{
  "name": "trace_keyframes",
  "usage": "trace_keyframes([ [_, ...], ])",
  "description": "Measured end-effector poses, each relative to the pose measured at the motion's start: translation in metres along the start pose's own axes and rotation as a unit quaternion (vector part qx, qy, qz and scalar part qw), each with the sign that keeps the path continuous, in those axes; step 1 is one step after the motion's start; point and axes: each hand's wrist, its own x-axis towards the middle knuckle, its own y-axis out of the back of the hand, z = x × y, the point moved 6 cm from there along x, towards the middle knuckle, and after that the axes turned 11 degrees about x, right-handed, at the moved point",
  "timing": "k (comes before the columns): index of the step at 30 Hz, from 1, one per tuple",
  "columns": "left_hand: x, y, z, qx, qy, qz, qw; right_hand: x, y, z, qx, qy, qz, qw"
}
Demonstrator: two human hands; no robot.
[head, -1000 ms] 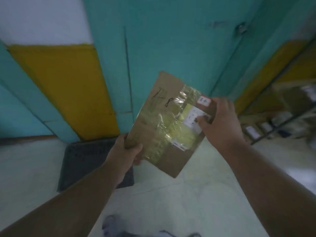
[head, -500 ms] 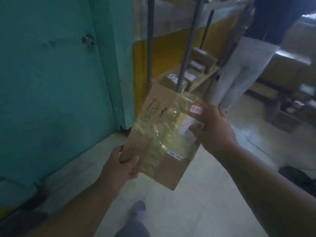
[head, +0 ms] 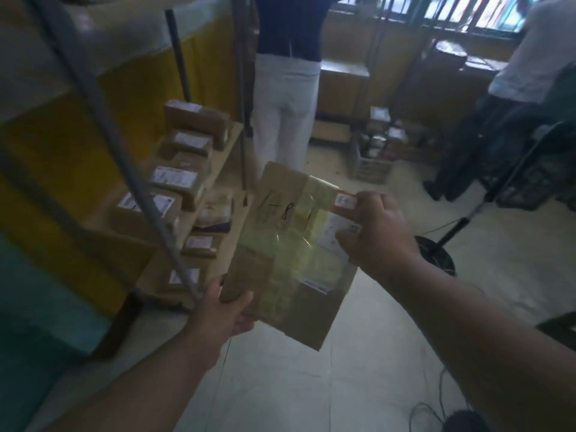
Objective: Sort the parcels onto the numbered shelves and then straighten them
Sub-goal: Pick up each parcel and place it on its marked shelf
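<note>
I hold a flat brown cardboard parcel [head: 290, 260] in front of me with both hands. It is wrapped in yellowish clear tape, has "1-8" handwritten near its top and white labels on its right side. My left hand [head: 227, 310] grips its lower left corner. My right hand [head: 374, 232] pinches its upper right edge by the labels. To the left a low wooden shelf [head: 230, 145] on a metal rack carries several labelled brown parcels [head: 176, 182].
A grey rack post [head: 124, 157] slants across the shelf just left of the parcel. A person in white trousers [head: 285, 113] stands ahead by the rack. Another person [head: 530, 73] is at the far right. A crate of boxes [head: 377, 151] and a fan stand base [head: 436, 257] sit on the floor.
My view has swung right, from the teal door to the rack and the room beyond. The parcel stays in both hands in the same grip, now beside the low shelf.
</note>
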Motion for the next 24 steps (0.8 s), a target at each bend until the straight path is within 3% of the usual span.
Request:
trace_keyframes([
  [5,0.077,-0.06,0.039,0.01,0.003,-0.041,0.999,0.075,0.01,0.06,0.002,-0.04,0.025,0.999],
  [9,0.138,-0.097,0.065,-0.017,0.011,-0.017,1.0,0.164,-0.001,0.089,-0.003,-0.016,-0.003,1.0],
  [14,0.189,-0.115,0.098,-0.061,0.044,0.052,0.996,0.272,-0.02,0.081,-0.019,0.05,-0.077,0.996],
  [24,0.305,-0.094,0.15,-0.127,0.078,0.133,0.98,0.44,-0.098,0.043,-0.007,0.14,-0.141,0.98],
])
